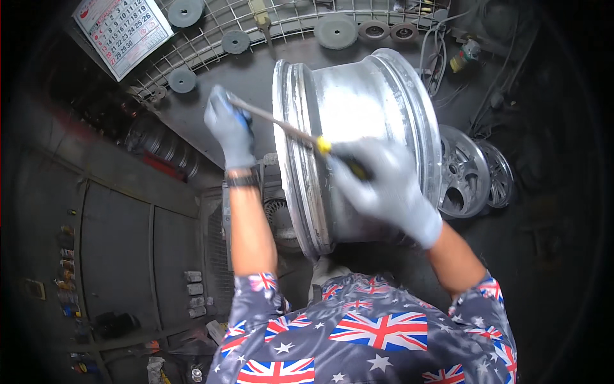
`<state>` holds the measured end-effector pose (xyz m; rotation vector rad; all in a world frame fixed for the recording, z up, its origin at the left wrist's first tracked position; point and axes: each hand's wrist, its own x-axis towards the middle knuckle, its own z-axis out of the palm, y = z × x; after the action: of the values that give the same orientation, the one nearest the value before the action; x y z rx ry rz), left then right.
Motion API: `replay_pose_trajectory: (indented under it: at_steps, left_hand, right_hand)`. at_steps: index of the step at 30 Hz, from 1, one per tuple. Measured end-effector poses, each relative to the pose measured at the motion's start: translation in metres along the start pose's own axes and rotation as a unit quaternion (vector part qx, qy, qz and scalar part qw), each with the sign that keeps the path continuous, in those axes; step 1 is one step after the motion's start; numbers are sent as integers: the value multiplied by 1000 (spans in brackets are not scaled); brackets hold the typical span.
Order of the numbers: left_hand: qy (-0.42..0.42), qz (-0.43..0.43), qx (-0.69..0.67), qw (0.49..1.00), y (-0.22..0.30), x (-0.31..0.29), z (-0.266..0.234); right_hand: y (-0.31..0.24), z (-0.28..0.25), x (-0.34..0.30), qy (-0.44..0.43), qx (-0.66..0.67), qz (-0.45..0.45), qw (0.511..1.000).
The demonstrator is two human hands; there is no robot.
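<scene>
A large bare-metal wheel rim (352, 96) stands on edge in front of me, its barrel bright and its left flange turned toward my left. Across that flange lies a long hand file (281, 123) with a yellow and black handle. My right hand (390, 185), in a grey glove, is wrapped round the handle over the barrel. At the file's far end, beyond the flange, my left hand (229, 128) is closed on the tip; its glove is grey with a blue patch. Both gloves are slightly blurred. Whether the file touches the flange is hard to make out.
Two more alloy wheels (462, 169) lean at the right of the rim. Round discs (336, 32) hang along a wire grid (217, 38) at the back, near a calendar (123, 32). Cables (438, 61) dangle at the back right. Cans (194, 289) line the lower left.
</scene>
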<state>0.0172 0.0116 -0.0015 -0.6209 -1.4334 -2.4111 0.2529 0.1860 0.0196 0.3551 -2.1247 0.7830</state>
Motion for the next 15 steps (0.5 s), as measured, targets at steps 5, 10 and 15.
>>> replay_pose_trajectory:
  at_steps: [5,10,15]
  left_hand:
    - [95,-71,56,991,-9,48,-6]
    - [49,-25,67,996,6,-23,-11]
    - [-20,31,103,994,29,-130,-14]
  right_hand:
    - [2,14,62,-32,16,53,998]
    - [-28,-9,-19,-53,-48,-11,997]
    - [-43,-29,-134,-57,-7,-1,998]
